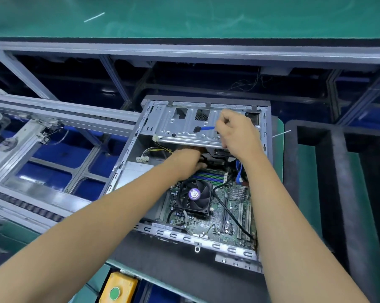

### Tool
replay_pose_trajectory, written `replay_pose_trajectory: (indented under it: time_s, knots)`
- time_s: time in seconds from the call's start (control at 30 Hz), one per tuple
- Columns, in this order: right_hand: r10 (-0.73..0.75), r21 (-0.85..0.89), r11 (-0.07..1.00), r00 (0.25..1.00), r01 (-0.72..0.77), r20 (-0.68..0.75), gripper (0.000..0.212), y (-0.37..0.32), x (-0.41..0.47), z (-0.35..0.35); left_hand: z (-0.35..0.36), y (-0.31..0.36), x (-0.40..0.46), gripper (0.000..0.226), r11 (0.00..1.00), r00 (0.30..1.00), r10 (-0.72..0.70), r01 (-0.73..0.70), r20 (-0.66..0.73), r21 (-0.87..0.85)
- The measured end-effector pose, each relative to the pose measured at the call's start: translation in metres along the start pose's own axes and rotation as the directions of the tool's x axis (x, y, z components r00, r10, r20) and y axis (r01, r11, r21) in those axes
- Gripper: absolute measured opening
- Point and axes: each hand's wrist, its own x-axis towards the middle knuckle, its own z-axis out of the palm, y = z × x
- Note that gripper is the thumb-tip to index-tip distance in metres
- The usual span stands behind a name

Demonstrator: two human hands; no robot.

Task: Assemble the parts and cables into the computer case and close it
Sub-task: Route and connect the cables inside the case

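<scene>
An open grey computer case [128, 149] lies on its side on a black mat. Inside it sit the green motherboard [217, 215] and a black CPU fan [194, 196] with a purple label. My right hand [237, 132] is over the silver drive cage [180, 127] and pinches a blue SATA cable [206, 128], whose black plug sticks out to the left. My left hand [187, 162] reaches under the drive cage and grips black cables [204, 164] near the memory slots. A white power connector [141, 159] with yellow and black wires lies loose at the case's left side.
A black foam tray [335, 171] with long slots stands to the right of the case. A metal conveyor frame [53, 119] runs along the left. A yellow box with a green button [116, 289] sits at the near edge. A green-topped bench [184, 16] spans the back.
</scene>
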Motion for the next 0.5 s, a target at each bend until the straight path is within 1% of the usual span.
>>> replay_pose_trajectory:
  time_s: [0.03, 0.07, 0.1, 0.13, 0.17, 0.2, 0.23, 0.27, 0.3, 0.33, 0.4, 0.47, 0.5]
  knots:
    - [0.000, 0.012, 1.000, 1.000, 0.000, 0.016, 0.024, -0.002, -0.001, -0.002, 0.005, -0.004, -0.007, 0.038, 0.998, 0.997, 0.021, -0.025, -0.073, -0.053]
    - [-0.002, 0.023, 1.000, 0.999, 0.001, 0.042, 0.024, -0.004, -0.002, -0.003, 0.010, -0.008, -0.017, 0.038, 0.982, 0.991, 0.051, -0.073, -0.127, -0.172]
    - [-0.006, 0.031, 1.000, 0.997, 0.004, 0.076, 0.024, -0.007, -0.005, -0.005, 0.013, -0.010, -0.027, 0.038, 0.912, 0.984, 0.086, -0.142, -0.158, -0.384]
    - [-0.012, 0.040, 0.999, 0.994, 0.008, 0.110, 0.022, -0.010, -0.007, -0.007, 0.010, -0.011, -0.037, 0.040, 0.747, 0.982, 0.115, -0.187, -0.153, -0.639]
    - [-0.018, 0.056, 0.998, 0.989, 0.010, 0.146, 0.020, -0.012, -0.011, -0.008, 0.008, -0.013, -0.048, 0.042, 0.516, 0.981, 0.133, -0.193, -0.144, -0.835]
    - [-0.021, 0.068, 0.998, 0.983, 0.009, 0.181, 0.020, -0.014, -0.015, -0.010, 0.003, -0.014, -0.058, 0.043, 0.306, 0.981, 0.134, -0.174, -0.139, -0.936]
    - [-0.023, 0.067, 0.998, 0.976, 0.009, 0.215, 0.023, -0.016, -0.019, -0.012, -0.002, -0.016, -0.066, 0.042, 0.160, 0.983, 0.136, -0.143, -0.122, -0.977]
    - [-0.028, 0.058, 0.998, 0.967, 0.014, 0.252, 0.026, -0.018, -0.022, -0.014, -0.008, -0.019, -0.071, 0.040, 0.077, 0.983, 0.149, -0.116, -0.104, -0.990]
    - [-0.037, 0.056, 0.998, 0.956, 0.022, 0.290, 0.028, -0.020, -0.024, -0.017, -0.013, -0.022, -0.074, 0.040, 0.059, 0.980, 0.174, -0.104, -0.092, -0.993]
    - [-0.047, 0.058, 0.998, 0.942, 0.029, 0.332, 0.026, -0.022, -0.026, -0.019, -0.019, -0.025, -0.076, 0.038, 0.104, 0.974, 0.211, -0.102, -0.079, -0.989]
    - [-0.061, 0.057, 0.998, 0.906, 0.041, 0.418, 0.021, -0.029, -0.028, -0.021, -0.024, -0.027, -0.074, 0.022, 0.235, 0.959, 0.279, -0.128, -0.059, -0.964]
    - [-0.057, 0.104, 0.995, 0.883, 0.010, 0.465, 0.021, -0.038, -0.026, -0.023, -0.025, -0.023, -0.069, 0.014, 0.285, 0.935, 0.352, -0.141, -0.033, -0.948]
    - [-0.052, 0.165, 0.986, 0.892, -0.025, 0.450, 0.020, -0.040, -0.023, -0.023, -0.025, -0.017, -0.067, 0.014, 0.316, 0.927, 0.375, -0.152, -0.024, -0.937]
